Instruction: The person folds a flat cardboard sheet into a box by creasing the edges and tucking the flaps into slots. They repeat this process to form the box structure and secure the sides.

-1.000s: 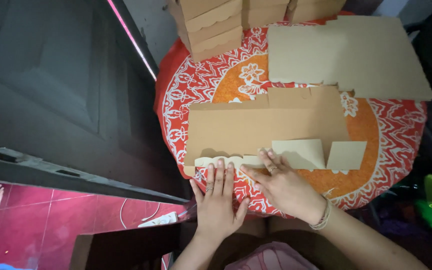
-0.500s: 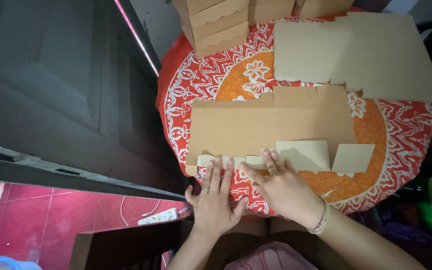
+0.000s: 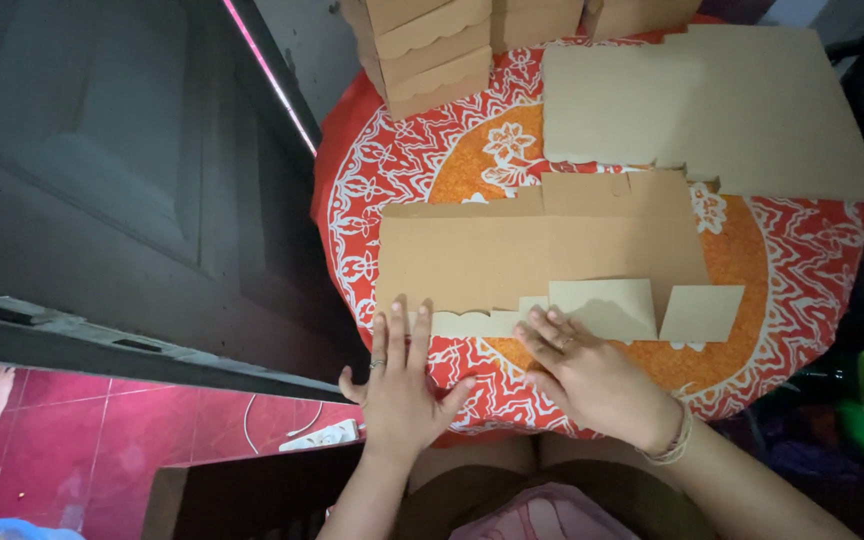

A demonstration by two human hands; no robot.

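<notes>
A flat, unfolded brown cardboard box blank [image 3: 512, 250] lies on a round table under a red and orange patterned cloth [image 3: 802, 300]. Its near flaps show a paler inner side with a scalloped edge. My left hand [image 3: 399, 382] lies flat, fingers together, with the fingertips on the blank's near left edge. My right hand [image 3: 584, 375] rests palm down, its fingers pressing the pale scalloped flap [image 3: 602, 305] near the middle of the blank. Neither hand grips anything.
A stack of flat cardboard sheets [image 3: 712, 105] lies at the far right of the table. Folded brown boxes [image 3: 432, 50] are piled at the far edge. A dark door [image 3: 102, 170] stands on the left, above a pink tiled floor [image 3: 102, 460] with a white cable.
Both hands stay flat on the near flaps. The view has shifted slightly, and my left hand has slid a little nearer to the table's edge.
</notes>
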